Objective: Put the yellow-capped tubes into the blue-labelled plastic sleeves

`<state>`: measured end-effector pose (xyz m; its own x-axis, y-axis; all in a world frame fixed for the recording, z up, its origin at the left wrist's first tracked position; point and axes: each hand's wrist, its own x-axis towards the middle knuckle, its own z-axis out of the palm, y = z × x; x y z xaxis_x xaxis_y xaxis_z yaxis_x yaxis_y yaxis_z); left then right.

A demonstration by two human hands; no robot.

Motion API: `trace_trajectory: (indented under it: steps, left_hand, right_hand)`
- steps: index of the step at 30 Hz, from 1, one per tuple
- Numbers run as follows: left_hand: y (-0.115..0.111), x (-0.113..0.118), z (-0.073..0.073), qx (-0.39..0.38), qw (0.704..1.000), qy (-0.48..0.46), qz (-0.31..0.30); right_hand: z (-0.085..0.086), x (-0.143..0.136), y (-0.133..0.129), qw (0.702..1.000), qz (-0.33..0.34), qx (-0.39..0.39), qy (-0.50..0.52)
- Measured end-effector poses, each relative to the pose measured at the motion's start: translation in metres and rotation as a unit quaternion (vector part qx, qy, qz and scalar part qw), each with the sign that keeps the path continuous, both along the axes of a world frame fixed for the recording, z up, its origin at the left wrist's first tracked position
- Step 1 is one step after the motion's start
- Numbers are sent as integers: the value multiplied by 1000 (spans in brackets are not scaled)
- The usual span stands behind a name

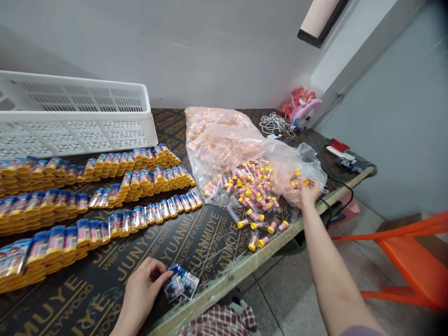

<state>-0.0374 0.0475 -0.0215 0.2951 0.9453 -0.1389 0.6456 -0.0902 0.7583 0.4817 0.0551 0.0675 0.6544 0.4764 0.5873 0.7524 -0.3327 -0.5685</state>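
Note:
My left hand is at the front of the table, thumb and forefinger pinched at the edge of small clear printed packets. The packets overlap and lie flat on the dark board. Farther right, my right hand is at the mouth of a large clear plastic bag, its fingers closed around a small yellow-capped tube. Part of that grip is hidden. Many clear tubes with yellow caps and pink contents spill from the bag onto the board.
Rows of stacked blue-and-yellow packed tubes cover the left side. Behind them stands a white plastic crate. A pink fan and a coiled white cable lie at the back. An orange stool stands right of the wooden table edge.

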Motion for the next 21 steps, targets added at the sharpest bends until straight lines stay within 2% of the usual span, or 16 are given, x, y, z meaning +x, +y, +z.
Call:
trace_trajectory:
  steps: [2,4,6,10,13,17,19,21]
  left_hand:
    - [-1,-1,1,-15,1000,10,1]
    - [-2,-1,2,-42,999,12,5]
    - [-3,-1,2,-55,998,5,6]
    - [-6,2,3,-51,999,4,-7]
    - [-9,3,4,-23,999,22,-22]
    - [-6,0,7,-11,999,-29,-8]
    - [-3,-2,8,-57,994,-82,34]
    - [2,-4,9,-124,973,-166,100]
  right_hand:
    - [5,6,-1,1000,2,-21,-7]
    - [2,-5,0,999,17,-38,-15]
    - [-9,-30,1,995,59,-68,-32]
    - [-42,-88,10,975,164,-138,-53]
    - [-59,-108,23,971,176,-153,-48]
    - [-56,-114,36,976,173,-131,-23]
    - [-50,-124,36,977,184,-110,2]
    - [-44,-144,33,972,211,-94,34]
